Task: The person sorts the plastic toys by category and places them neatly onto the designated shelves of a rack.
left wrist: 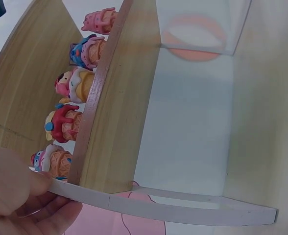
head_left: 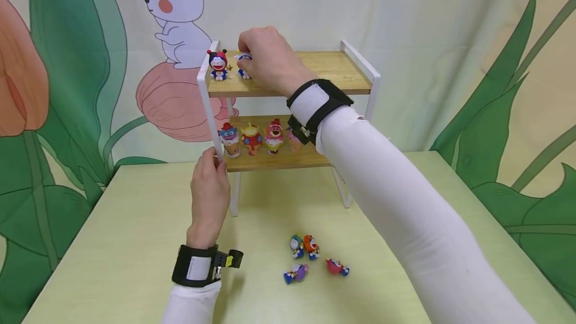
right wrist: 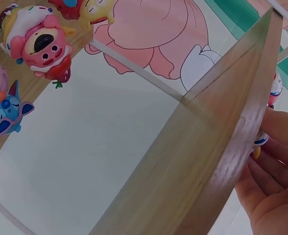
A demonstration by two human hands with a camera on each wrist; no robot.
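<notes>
My right hand is at the top board of a two-tier wooden shelf rack, its fingers around a small blue-and-white figurine. The right wrist view shows only a bit of that figurine between thumb and fingers, behind the board's edge. To its left stands a figurine in a red-and-black hood. Lower down, my left hand grips the rack's white left post beside the lower board, thumb on one side and fingers on the other.
On the lower board stands a row of ice-cream-cone figurines, among them a pink bear and a yellow-headed one. Several more figurines, including an orange one and a red-headed one, lie on the table in front. A printed cloth hangs behind.
</notes>
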